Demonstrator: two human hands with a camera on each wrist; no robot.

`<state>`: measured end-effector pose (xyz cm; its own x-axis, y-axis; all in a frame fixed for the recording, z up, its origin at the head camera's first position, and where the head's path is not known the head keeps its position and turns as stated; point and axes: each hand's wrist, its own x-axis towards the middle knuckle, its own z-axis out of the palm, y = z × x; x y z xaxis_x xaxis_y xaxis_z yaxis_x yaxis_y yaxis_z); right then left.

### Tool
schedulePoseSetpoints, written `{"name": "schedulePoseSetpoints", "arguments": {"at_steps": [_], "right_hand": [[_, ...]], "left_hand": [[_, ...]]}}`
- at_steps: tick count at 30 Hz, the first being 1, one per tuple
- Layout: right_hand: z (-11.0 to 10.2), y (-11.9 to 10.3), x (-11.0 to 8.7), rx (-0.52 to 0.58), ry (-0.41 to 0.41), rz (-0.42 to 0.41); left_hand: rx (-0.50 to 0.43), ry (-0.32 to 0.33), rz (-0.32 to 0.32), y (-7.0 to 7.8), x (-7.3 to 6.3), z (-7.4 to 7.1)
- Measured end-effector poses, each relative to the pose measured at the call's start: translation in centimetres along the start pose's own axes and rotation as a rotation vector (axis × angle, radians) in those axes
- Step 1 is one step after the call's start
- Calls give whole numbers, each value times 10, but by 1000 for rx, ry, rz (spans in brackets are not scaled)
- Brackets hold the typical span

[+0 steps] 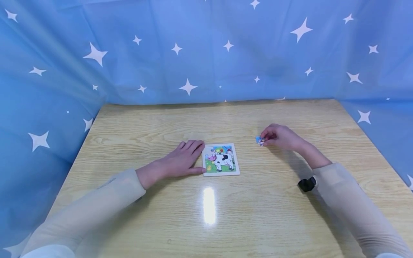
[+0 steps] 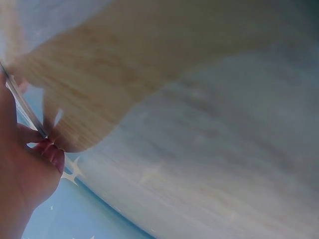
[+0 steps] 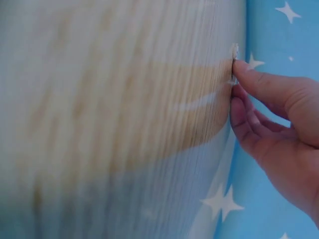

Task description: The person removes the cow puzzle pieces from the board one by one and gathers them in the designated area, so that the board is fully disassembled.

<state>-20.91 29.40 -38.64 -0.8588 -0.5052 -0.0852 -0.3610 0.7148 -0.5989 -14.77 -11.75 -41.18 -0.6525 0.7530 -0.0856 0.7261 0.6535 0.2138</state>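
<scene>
Puzzle (image 1: 222, 161) lies flat on the surface (image 1: 167, 215), its pale rim (image 1: 222, 173) framing a cow on green. Left hand (image 1: 184, 157) rests against the puzzle's left side, fingers toward the far corner and thumb at the near one; this grip is spread along the edge rather than closed round it, probably to keep the puzzle from sliding. To the right of the puzzle, well apart from it, right hand (image 1: 282, 137) has a narrow grip, pinching a small piece (image 1: 259, 140) by one side, which seems to leave its printed face free to be seen.

Piece and puzzle both look thin, flat and stiff; whether they are wood or card I cannot tell. The puzzle's upper left part looks pale, perhaps bare. Under the puzzle the surface is wood-grained and glossy, with a bright reflection nearer the person. Beyond the puzzle hangs blue, star-printed cloth (image 1: 206, 32), softly creased.
</scene>
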Motion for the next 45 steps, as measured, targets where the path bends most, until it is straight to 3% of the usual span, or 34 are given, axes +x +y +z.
{"name": "schedulePoseSetpoints", "arguments": {"at_steps": [10, 35, 45], "right_hand": [[-1, -4, 1, -4, 26, 0], [29, -39, 25, 68, -39, -106], [37, -52, 34, 44, -100, -161]], "left_hand": [[-7, -11, -2, -2, 3, -1], [-16, -17, -2, -4, 2, -1], [-30, -14, -3, -4, 1, 0]]}}
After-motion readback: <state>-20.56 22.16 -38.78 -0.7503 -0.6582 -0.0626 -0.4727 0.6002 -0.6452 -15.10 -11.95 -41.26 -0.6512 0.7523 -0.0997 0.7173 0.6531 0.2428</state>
